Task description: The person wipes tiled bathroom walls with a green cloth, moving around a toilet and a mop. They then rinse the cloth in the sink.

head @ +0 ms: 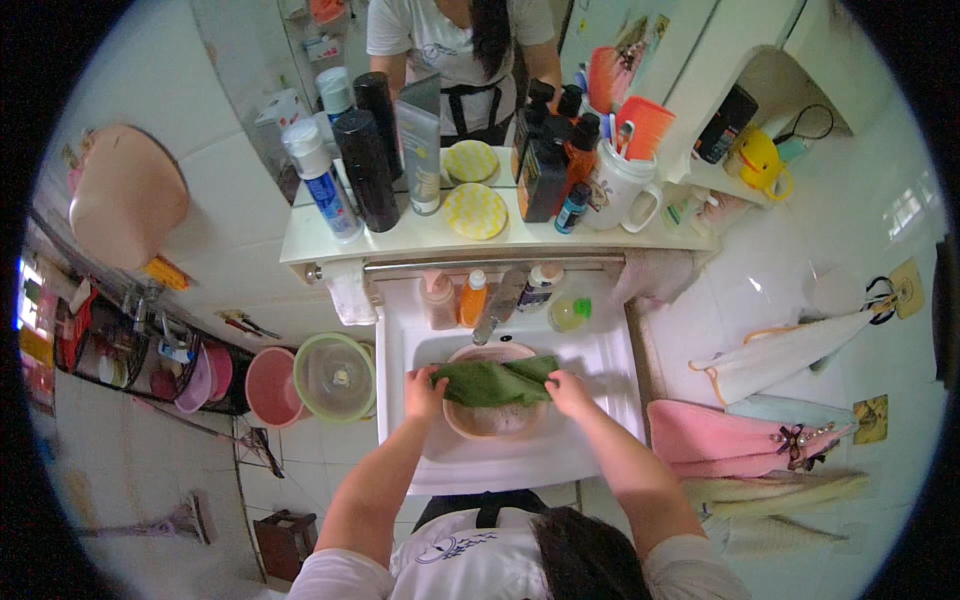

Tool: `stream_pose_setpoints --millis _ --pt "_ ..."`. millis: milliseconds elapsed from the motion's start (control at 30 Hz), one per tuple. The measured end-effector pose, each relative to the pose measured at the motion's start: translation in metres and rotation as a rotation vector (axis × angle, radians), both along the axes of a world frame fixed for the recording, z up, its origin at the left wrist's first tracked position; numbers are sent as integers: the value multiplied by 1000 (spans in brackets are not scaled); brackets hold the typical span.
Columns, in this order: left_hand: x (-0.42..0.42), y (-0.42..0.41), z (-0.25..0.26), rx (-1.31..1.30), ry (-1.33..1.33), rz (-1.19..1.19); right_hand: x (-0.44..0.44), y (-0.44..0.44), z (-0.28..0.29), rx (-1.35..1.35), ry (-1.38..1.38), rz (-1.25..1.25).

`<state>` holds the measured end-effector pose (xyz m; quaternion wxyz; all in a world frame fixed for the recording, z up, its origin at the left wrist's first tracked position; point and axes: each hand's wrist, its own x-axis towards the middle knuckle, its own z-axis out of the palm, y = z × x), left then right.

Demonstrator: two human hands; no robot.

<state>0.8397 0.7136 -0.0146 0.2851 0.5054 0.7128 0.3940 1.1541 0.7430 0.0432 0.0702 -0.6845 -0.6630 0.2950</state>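
A green cloth [491, 381] is stretched sideways between my two hands, above a pale pink basin [491, 435]. My left hand [424, 391] pinches its left end, and my right hand [568, 391] grips the right end. The basin sits inside a white washbasin [517, 471], and what looks like sudsy water shows below the cloth's lower edge. The cloth hides the middle of the basin. Just behind it, the metal faucet [495, 311] reaches toward the basin's back rim.
Behind the faucet stand an orange bottle [472, 298], a pink bottle [439, 300] and a green-capped bottle [570, 313]. A shelf [420, 238] with toiletries runs under the mirror. Plastic tubs [335, 379] lie left; towels [720, 439] hang right.
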Motion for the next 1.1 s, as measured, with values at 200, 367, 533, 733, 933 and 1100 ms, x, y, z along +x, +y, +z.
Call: stream_pose_setpoints --millis 200,367,533,733,933,1100 --pt "70 -17 -15 -295 414 -613 -52 -21 -30 94 -332 578" --pt "96 -8 -55 -478 681 -625 -62 -11 -87 61 -381 633" --pt "93 3 -90 -500 1108 -1036 -75 -7 -113 -161 -386 666" --pt "62 11 -99 -483 -534 -52 -97 17 -73 -136 58 354" --pt "78 52 -24 -576 -1576 43 -119 -28 -17 303 712 152" --pt "65 50 -47 -456 -1262 -108 -136 -37 18 457 559 287"
